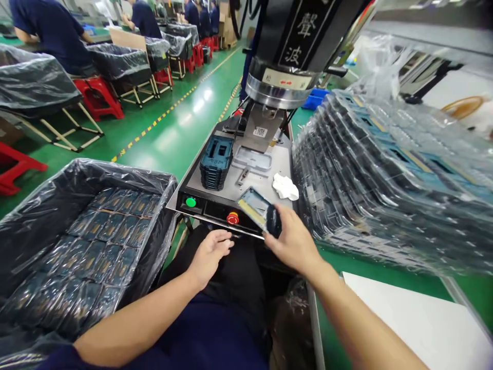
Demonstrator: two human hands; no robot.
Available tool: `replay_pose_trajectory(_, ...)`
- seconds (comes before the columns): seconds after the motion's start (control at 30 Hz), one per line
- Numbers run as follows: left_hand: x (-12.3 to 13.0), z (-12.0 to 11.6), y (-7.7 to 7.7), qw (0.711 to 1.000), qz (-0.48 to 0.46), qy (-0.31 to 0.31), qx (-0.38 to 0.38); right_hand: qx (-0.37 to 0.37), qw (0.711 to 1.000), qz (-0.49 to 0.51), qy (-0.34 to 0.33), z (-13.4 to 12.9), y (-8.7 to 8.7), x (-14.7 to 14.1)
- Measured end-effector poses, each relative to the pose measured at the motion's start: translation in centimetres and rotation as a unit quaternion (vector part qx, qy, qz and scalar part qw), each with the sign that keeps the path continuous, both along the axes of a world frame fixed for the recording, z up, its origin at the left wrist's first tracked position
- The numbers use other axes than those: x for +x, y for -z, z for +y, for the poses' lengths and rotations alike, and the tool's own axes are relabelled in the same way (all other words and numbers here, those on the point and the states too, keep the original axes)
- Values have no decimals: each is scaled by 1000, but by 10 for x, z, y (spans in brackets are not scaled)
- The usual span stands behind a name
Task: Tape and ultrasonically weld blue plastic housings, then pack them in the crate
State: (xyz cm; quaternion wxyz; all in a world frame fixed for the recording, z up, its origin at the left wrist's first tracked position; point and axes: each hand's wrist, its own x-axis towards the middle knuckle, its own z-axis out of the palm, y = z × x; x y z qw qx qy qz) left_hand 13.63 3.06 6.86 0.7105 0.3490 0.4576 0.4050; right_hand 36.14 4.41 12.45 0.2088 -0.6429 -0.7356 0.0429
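My right hand [293,240] grips a dark teal plastic housing [254,201] by its near right end, above the front edge of the machine bed. A yellow strip runs along one side of the housing, and it is tilted. My left hand [210,257] is in front of the machine's edge, fingers loosely bent and holding nothing. On the bed stands a stack of similar dark teal housings [216,163]. Behind the held housing, a pale fixture [252,159] lies under the metal head [259,127] of the press. A crumpled white cloth [285,187] lies to its right.
A green button [190,202] and a red stop button [232,218] are on the front panel. At left, a plastic-lined bin [87,167] holds bagged housings. Tall stacked clear trays [370,190] stand at right, behind a white board [416,318]. Co-workers [50,36] sit beyond the aisle.
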Motion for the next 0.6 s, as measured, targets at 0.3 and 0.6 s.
replay_pose_trajectory(0.3,-118,43,53,740,618,-44,261,-141,982,-65,111,157,-35,34)
replay_pose_trajectory(0.6,-165,32,110,643,753,73,119,-177,979,-7,102,247,-30,52)
